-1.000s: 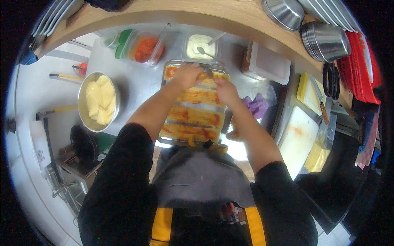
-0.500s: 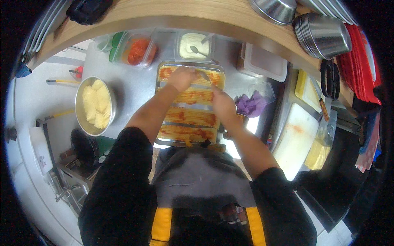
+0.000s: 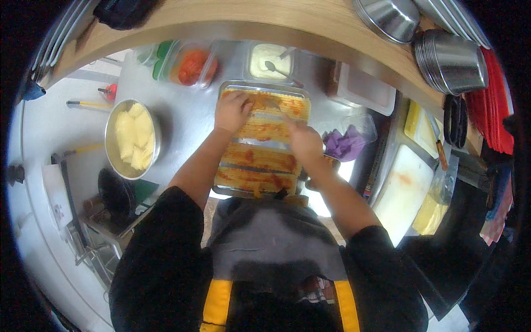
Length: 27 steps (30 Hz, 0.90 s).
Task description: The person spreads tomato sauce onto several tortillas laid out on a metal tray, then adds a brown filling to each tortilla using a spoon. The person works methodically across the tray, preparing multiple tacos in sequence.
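A metal tray [image 3: 303,88] lies in front of me, holding rows of ridged yellow pasta sheets [image 3: 260,156] smeared with red-orange sauce. My right hand [image 3: 304,143] grips the handle of a metal spoon [image 3: 274,105], whose bowl rests at the far row. Over the left end of the far rows is my left hand [image 3: 232,112], fingers extended onto the pasta with no tool in them. The palm hides part of those sheets. Behind the tray stand a clear tub of red sauce [image 3: 192,67] and a tub of white cream [image 3: 264,62] with a spoon in it.
A steel bowl [image 3: 156,152] of folded yellow pasta sheets stands at left. On the right are purple pieces [image 3: 345,145] by a clear container, a lidded tub [image 3: 365,88], a white cutting board [image 3: 406,188] and a knife [image 3: 440,146]. A wooden shelf [image 3: 265,22] overhangs the far side.
My left hand has moved left, away from the spoon's end to the tray's left side. The spoon has shifted slightly, still in my right hand. The whole view has shifted a little.
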{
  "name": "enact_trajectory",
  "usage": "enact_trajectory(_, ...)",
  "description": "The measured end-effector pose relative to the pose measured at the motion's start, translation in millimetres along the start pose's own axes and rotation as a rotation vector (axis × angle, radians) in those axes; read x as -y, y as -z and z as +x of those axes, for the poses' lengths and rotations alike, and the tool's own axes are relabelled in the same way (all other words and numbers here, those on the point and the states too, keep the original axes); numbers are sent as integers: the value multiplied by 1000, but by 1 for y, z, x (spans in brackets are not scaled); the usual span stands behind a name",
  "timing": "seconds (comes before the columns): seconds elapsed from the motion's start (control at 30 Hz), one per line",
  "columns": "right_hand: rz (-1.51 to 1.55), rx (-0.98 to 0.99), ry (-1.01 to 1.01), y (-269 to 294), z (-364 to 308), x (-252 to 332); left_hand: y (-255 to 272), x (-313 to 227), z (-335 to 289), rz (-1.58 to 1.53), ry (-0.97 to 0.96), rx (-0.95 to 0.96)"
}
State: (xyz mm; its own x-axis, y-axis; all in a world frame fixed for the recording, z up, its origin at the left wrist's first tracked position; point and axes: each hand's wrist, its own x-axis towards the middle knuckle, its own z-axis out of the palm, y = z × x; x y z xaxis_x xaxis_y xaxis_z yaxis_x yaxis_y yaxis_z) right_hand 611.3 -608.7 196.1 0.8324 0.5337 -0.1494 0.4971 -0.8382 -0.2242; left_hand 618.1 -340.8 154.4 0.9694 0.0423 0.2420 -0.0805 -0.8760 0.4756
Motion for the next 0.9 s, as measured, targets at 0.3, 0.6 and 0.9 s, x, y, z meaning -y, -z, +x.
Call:
enact_trajectory(0.3,15,89,-36,-12,16,2,-7,4,7,39,-25,132)
enact_trajectory(0.6,56,68,-87,6,8,5,-13,-5,5,26,-49,88)
enact_trajectory(0.9,40,90,-91,1,12,4,-10,-12,12,55,-7,169)
